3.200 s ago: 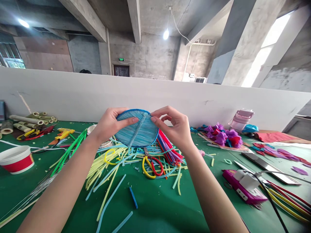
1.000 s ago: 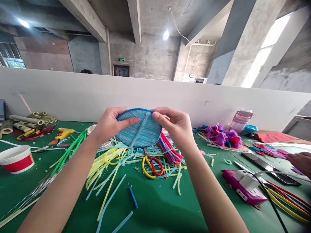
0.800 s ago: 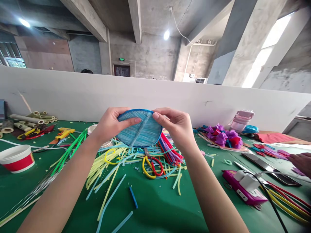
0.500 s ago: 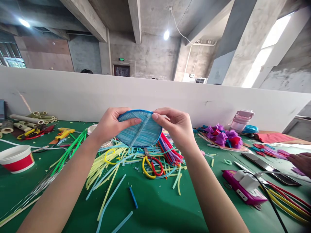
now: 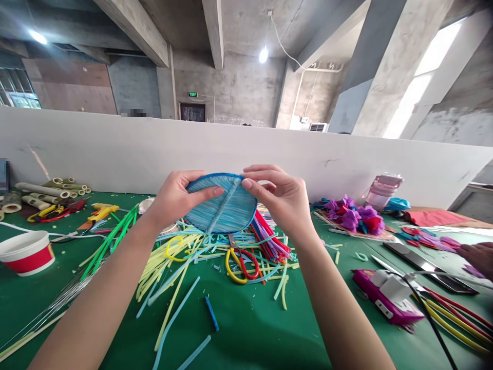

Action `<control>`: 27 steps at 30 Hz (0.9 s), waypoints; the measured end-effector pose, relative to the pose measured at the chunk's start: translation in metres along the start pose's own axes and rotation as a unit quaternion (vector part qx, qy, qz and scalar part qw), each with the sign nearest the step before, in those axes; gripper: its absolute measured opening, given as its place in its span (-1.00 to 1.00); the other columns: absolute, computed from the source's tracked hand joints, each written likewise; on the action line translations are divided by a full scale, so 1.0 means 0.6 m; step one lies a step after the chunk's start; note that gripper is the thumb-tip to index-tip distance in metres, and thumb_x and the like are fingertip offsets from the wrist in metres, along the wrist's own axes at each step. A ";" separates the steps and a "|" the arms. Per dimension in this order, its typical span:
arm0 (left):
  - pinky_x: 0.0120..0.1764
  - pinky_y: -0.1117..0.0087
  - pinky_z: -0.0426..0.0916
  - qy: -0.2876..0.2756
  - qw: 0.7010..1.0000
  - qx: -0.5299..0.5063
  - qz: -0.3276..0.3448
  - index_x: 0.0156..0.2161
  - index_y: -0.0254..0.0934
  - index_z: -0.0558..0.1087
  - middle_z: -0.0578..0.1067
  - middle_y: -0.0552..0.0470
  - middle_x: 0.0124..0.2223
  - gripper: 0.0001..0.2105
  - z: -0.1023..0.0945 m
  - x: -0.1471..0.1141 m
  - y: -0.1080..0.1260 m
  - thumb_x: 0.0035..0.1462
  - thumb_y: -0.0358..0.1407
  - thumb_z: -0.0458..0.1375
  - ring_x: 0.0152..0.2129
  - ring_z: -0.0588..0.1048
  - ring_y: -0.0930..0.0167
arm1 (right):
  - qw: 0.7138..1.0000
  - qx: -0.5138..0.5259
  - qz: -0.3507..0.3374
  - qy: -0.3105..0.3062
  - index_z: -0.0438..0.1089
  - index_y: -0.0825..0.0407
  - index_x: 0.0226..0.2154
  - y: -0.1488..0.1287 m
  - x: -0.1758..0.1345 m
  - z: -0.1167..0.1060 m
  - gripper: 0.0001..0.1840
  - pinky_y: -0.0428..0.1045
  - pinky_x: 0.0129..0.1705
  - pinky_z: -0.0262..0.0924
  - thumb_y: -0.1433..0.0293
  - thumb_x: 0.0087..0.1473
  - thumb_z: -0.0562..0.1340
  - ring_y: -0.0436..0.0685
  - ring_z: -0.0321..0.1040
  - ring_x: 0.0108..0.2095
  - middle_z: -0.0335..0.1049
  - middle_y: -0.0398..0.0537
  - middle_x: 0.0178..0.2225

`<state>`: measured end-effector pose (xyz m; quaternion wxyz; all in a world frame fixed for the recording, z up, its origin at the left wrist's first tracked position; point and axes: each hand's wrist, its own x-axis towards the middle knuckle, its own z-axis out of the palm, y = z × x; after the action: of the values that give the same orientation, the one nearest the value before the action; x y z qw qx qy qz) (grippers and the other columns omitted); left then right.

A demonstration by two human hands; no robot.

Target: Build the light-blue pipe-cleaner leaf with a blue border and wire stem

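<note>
A blue leaf-shaped piece [image 5: 234, 208] of fuzzy chenille stems is held up above the table, with a darker blue rim and a raised midrib. My left hand [image 5: 183, 195] is closed on its left side, thumb flat across the front and fingers behind. At the upper right rim, by the top of the midrib, my right hand [image 5: 283, 198] has its thumb against the edge, with the index finger just above. Below the piece lie scissors [image 5: 241, 264] with yellow and red handles, among loose yellow and light blue stems [image 5: 169, 270] and a red-purple bundle [image 5: 271, 241].
Left: a paper cup [image 5: 29, 252], a yellow glue gun [image 5: 102, 210], pliers [image 5: 57, 210] and bamboo pieces [image 5: 50, 190]. Right: purple and red flowers [image 5: 354, 213], a pink bottle [image 5: 383, 192], a power strip [image 5: 387, 298] and another person's hand [image 5: 477, 257]. A white partition [image 5: 115, 149] stands behind.
My right hand has shifted slightly, its index finger lifting a little above the rim while the thumb stays at the edge. My left hand and the blue piece hardly move.
</note>
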<state>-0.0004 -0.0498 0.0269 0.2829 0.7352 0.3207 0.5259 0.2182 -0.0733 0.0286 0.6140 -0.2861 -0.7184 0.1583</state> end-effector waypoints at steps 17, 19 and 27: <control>-0.39 0.47 0.47 0.019 1.000 -0.020 0.005 -0.29 -0.24 0.65 0.66 0.03 -0.31 -0.71 -0.005 0.002 -0.004 -0.08 -0.09 0.44 -0.41 0.57 0.35 | 0.995 -0.013 0.028 0.093 0.45 -0.01 -0.48 0.015 0.013 -0.031 -0.66 -0.01 -0.36 0.29 0.09 0.12 0.31 0.02 0.37 -0.40 0.48 -0.09 -0.44; -0.39 0.47 0.48 0.016 1.000 -0.022 0.004 -0.28 -0.22 0.65 0.66 0.04 -0.30 -0.72 -0.005 0.003 -0.004 -0.07 -0.10 0.44 -0.41 0.58 0.36 | 0.995 0.001 0.040 0.094 0.41 -0.01 -0.53 0.013 0.011 -0.028 -0.65 -0.03 -0.40 0.26 0.10 0.00 0.41 0.00 0.34 -0.45 0.46 -0.13 -0.48; -0.33 0.39 0.53 0.015 1.000 -0.020 -0.003 -0.20 -0.25 0.66 0.67 -0.02 -0.27 -0.63 -0.007 0.005 -0.011 -0.09 -0.07 0.44 -0.35 0.61 0.26 | 0.997 -0.035 0.010 0.063 0.59 -0.06 -0.26 -0.001 0.003 -0.020 -0.78 0.05 -0.26 0.40 0.18 0.16 0.29 0.09 0.49 -0.30 0.60 -0.08 -0.27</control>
<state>-0.0046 -0.0430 0.0247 0.2948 0.7203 0.3165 0.5423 0.2296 -0.0744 0.0327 0.6459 -0.3242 -0.6806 0.1205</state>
